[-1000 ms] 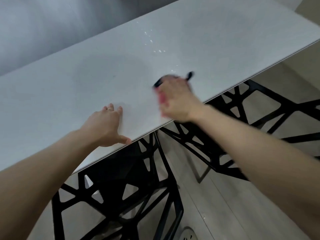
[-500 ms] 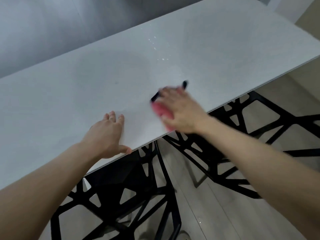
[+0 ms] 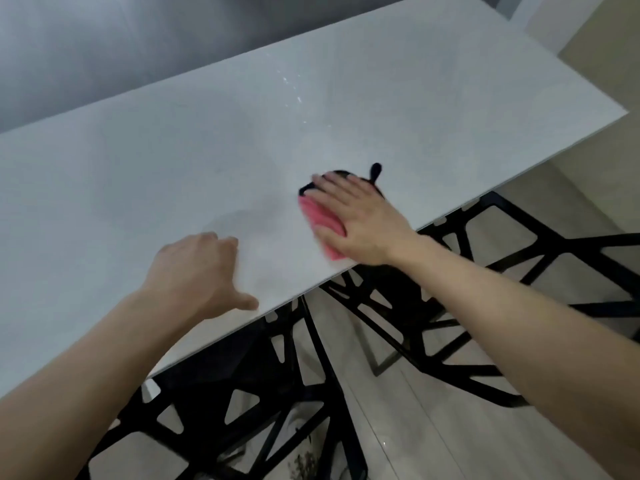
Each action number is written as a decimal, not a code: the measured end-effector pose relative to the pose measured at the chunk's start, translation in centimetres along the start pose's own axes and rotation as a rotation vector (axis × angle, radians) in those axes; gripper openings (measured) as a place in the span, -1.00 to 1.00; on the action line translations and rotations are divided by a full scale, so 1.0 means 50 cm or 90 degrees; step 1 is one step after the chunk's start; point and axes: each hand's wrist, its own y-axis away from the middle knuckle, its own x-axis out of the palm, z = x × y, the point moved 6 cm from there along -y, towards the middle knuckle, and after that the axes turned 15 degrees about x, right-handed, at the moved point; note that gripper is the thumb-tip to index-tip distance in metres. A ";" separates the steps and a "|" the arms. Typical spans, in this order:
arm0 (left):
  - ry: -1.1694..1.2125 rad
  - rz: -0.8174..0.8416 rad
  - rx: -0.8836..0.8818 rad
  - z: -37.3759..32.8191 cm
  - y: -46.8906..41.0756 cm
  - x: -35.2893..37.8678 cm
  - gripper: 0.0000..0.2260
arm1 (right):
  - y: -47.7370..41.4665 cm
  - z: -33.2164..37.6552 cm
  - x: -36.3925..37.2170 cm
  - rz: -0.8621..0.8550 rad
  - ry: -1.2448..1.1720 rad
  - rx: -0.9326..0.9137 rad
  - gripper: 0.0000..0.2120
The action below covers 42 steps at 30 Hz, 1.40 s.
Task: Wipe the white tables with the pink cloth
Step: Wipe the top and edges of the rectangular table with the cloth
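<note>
Right hand (image 3: 360,220) presses pink cloth (image 3: 320,216) on white table (image 3: 173,161)

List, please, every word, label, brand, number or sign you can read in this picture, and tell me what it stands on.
None: no text can be read anywhere in this view. The white table, the pink cloth under the right hand, the left hand and the black chair frames show no lettering.

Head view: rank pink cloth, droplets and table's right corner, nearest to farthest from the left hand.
1. pink cloth, right of the left hand, under the right hand.
2. droplets, farther back, mid-table.
3. table's right corner, far right.
</note>
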 end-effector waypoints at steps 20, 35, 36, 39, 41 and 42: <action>0.162 0.043 -0.117 -0.032 -0.275 -0.107 0.57 | -0.210 -0.332 -0.066 -0.064 -0.021 0.292 -0.21; 0.125 0.062 -0.135 -0.022 -0.278 -0.106 0.62 | -0.351 -0.285 -0.073 -0.043 -0.009 0.180 -0.26; 0.123 0.059 -0.136 -0.023 -0.278 -0.107 0.63 | -0.321 -0.234 -0.061 -0.042 -0.015 0.136 -0.24; 0.114 0.055 -0.145 -0.021 -0.271 -0.109 0.63 | -0.135 -0.060 -0.016 0.015 -0.013 -0.199 -0.27; 0.113 0.053 -0.159 -0.018 -0.262 -0.107 0.65 | -0.061 -0.041 -0.005 0.055 0.020 -0.391 -0.33; 0.114 0.052 -0.168 -0.015 -0.258 -0.105 0.64 | -0.078 -0.060 -0.011 0.068 0.031 -0.440 -0.34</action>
